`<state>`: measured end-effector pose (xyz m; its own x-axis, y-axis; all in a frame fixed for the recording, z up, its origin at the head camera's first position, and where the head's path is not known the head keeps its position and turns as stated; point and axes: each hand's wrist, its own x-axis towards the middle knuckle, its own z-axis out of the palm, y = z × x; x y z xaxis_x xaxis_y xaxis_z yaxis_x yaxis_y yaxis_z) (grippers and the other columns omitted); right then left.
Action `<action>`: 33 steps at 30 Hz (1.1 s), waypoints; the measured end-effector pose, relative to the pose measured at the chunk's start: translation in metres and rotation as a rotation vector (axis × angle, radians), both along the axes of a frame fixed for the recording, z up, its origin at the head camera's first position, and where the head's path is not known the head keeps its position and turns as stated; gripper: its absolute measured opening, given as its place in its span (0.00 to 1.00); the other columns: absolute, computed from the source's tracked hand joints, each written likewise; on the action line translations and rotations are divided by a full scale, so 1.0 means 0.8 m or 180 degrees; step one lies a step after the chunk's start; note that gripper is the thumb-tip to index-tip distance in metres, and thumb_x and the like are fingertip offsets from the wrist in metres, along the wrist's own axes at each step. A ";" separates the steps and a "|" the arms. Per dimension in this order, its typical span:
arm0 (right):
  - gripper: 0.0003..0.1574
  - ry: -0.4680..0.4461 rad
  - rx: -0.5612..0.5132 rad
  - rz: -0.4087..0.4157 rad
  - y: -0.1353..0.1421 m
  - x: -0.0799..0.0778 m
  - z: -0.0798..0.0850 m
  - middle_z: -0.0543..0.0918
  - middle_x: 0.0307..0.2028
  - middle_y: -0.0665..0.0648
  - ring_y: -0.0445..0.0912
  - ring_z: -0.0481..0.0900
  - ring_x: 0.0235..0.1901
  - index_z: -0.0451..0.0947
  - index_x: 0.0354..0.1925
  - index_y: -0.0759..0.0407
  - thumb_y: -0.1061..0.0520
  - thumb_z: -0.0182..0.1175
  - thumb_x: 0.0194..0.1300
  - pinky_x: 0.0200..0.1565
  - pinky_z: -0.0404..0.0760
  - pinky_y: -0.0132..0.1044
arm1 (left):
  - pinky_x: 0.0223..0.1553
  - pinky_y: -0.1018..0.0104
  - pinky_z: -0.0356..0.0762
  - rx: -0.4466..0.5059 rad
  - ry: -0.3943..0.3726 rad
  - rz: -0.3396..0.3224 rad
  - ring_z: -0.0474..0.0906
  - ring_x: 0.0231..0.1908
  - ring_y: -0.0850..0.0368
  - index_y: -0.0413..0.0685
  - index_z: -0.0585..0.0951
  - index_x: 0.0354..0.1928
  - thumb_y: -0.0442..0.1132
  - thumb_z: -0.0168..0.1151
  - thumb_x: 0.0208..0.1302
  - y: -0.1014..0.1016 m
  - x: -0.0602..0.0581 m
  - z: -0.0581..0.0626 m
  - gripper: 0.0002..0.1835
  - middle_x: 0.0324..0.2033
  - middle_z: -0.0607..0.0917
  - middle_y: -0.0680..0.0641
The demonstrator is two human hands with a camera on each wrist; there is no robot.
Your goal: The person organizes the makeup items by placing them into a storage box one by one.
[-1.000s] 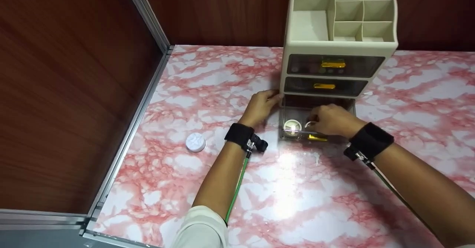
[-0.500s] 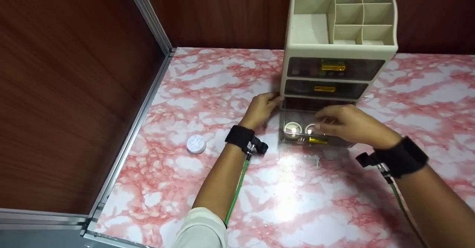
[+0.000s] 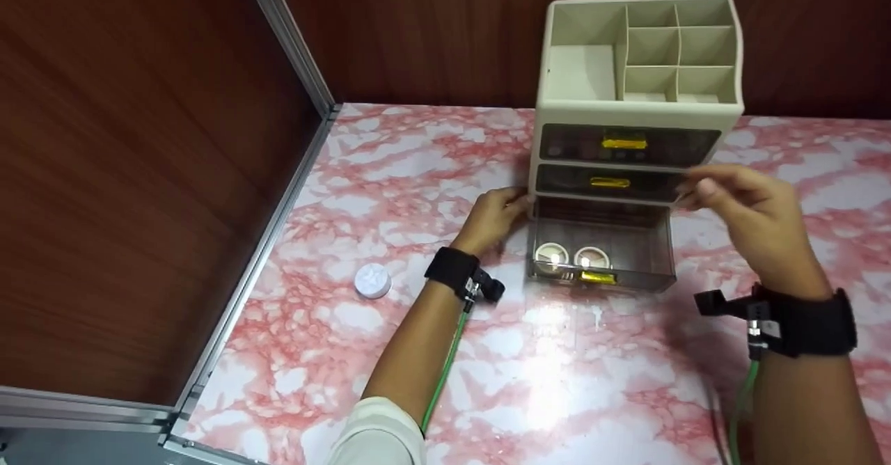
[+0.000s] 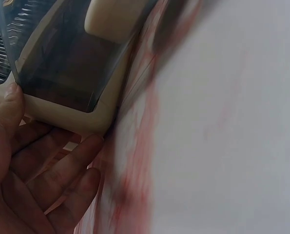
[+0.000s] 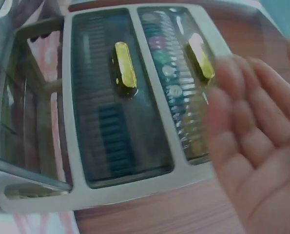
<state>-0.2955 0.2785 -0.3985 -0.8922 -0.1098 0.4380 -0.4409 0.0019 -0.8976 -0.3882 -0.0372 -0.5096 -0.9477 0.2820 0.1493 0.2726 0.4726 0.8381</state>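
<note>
My left hand [image 3: 493,221] touches the lower left side of a cream drawer organizer [image 3: 640,106]. In the left wrist view its thumb [image 4: 13,100] lies on the front edge, its other fingers loosely bent along the side. The clear bottom drawer [image 3: 644,246] is pulled out. Two round cream-rimmed items [image 3: 592,259] sit at its front left, behind the yellow handle [image 3: 598,278]. My right hand [image 3: 759,218] is raised by the organizer's right side with nothing in it; the right wrist view shows its fingers extended and blurred.
A round white container [image 3: 372,280] stands on the pink-and-white marbled table [image 3: 306,353], left of my left forearm. Two upper drawers [image 3: 647,185] with yellow handles are closed. Divided compartments top the organizer. Wooden panels [image 3: 431,33] rise behind and at the left.
My right hand has come up out of the bottom drawer and moved right, uncovering the second round item. My left hand keeps its place on the organizer. The head view has shifted slightly.
</note>
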 end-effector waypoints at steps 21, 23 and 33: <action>0.12 -0.1496 -0.2964 0.0164 0.032 -0.071 -0.153 0.81 0.40 0.63 0.52 0.78 0.39 0.77 0.45 0.70 0.60 0.58 0.70 0.42 0.80 0.40 | 0.42 0.68 0.74 -0.0014 0.0107 -0.0004 0.78 0.35 0.62 0.51 0.85 0.36 0.54 0.54 0.71 0.000 0.002 -0.001 0.17 0.33 0.86 0.51; 0.10 -0.1432 -0.2717 0.0096 0.027 -0.073 -0.156 0.82 0.39 0.62 0.51 0.79 0.39 0.79 0.43 0.69 0.61 0.59 0.69 0.41 0.79 0.38 | 0.43 0.69 0.74 -0.0032 0.0109 0.0001 0.78 0.37 0.63 0.51 0.85 0.38 0.54 0.54 0.71 0.000 0.002 0.000 0.18 0.34 0.86 0.53; 0.10 -0.1181 -0.2123 -0.0371 0.018 -0.070 -0.171 0.77 0.25 0.56 0.46 0.73 0.27 0.82 0.33 0.69 0.60 0.63 0.64 0.29 0.74 0.30 | 0.42 0.69 0.75 -0.0079 0.0131 -0.0037 0.78 0.36 0.65 0.50 0.86 0.41 0.54 0.54 0.71 0.000 0.002 -0.001 0.18 0.34 0.85 0.56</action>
<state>-0.3512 0.2931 -0.5349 -0.9832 0.1760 0.0484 -0.1410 -0.5634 -0.8141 -0.3867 -0.0372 -0.5103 -0.9375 0.2971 0.1810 0.3123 0.4897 0.8140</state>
